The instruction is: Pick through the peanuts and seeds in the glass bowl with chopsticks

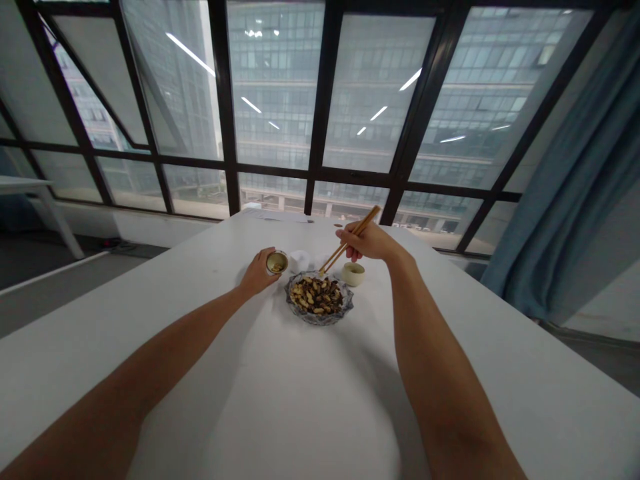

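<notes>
A clear glass bowl (320, 321) with a wavy rim stands on the white table, filled with peanuts in their shells (305, 290) and small dark pieces (327, 297). My right hand (367, 239) is closed around a pair of wooden chopsticks (345, 247), whose tips reach the bowl's far rim; a pale piece seems to be at the tips. Left of the bowl, my left hand (258, 272) grips a small cup (277, 262), tilted toward me, with a few pieces inside. Beside the bowl on the right sits another small pale cup (353, 273).
Crumpled white tissue-like material (300, 260) lies behind the bowl. Papers (280, 215) rest at the far end of the white table (280, 387). Large dark-framed windows (315, 133) rise beyond it, with a blue curtain (565, 200) at right and another table (25, 183) at left.
</notes>
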The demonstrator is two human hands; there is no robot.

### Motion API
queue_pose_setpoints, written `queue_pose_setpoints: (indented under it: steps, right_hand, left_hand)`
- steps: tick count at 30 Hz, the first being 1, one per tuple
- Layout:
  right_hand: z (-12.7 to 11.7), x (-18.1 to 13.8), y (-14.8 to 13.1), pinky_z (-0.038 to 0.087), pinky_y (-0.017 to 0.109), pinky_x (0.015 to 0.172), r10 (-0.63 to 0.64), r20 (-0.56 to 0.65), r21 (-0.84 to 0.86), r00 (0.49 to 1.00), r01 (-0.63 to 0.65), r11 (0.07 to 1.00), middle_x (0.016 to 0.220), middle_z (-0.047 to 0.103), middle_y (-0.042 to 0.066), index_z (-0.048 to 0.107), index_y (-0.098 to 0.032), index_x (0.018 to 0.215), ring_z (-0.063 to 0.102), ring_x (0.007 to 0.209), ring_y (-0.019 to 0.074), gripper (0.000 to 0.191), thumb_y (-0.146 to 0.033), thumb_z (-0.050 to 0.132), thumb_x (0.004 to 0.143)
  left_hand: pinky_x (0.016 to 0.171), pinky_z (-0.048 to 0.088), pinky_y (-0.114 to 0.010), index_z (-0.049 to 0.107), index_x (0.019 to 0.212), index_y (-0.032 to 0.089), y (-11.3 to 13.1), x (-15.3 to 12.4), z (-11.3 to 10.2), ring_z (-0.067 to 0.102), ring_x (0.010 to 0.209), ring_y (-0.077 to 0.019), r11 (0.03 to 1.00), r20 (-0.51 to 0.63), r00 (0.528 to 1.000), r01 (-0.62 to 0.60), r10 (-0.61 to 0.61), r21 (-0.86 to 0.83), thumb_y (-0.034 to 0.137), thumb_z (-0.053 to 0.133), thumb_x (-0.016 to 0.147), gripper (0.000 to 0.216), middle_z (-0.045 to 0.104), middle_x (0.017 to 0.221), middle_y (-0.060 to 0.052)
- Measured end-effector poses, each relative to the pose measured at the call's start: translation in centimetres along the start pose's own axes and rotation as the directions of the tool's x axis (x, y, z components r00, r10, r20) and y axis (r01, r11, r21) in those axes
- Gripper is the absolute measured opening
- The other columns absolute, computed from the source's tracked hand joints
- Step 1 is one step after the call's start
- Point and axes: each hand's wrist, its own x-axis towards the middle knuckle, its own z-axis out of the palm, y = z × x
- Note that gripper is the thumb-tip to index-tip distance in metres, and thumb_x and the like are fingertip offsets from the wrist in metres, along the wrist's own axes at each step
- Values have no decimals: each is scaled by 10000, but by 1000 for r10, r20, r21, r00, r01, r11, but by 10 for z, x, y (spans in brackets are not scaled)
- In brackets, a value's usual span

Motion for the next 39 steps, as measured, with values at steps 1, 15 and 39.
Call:
queue_pose_setpoints:
  steps: [1, 15, 39]
  right_hand:
    - [0, -1, -1, 465, 172, 380, 4, -1, -3, 1000, -4, 1000, 506, 649, 20, 561, -168, 672, 585, 384, 96, 376, -351, 614, 996]
    - [-4, 1, 4, 469, 185, 355, 106, -1, -21, 994, -106, 994, 481, 651, 33, 575, -162, 683, 593, 356, 115, 359, -326, 593, 1002]
    - [98, 40, -20, 469, 214, 501, -275, -2, 17, 961, 275, 961, 614, 653, 26, 578, -180, 730, 643, 548, 142, 496, -637, 570, 920]
  left_hand:
    - [1142, 438, -498, 432, 1361, 205, 0, 0, 0, 550, 1304, -314, 1000, 0, 1000, 3, -3, 3, 239, 761, 704, 735, 565, 1371, -133]
    - [1104, 476, -451, 470, 1311, 199, 1, -1, -1, 583, 1252, -301, 1000, -9, 1000, -3, 3, 17, 291, 798, 702, 698, 594, 1321, -124]
    - [1058, 491, -438, 557, 1316, 207, -1, 3, -2, 619, 1200, -293, 999, 77, 997, 7, -3, -50, 418, 802, 704, 692, 649, 1282, -120]
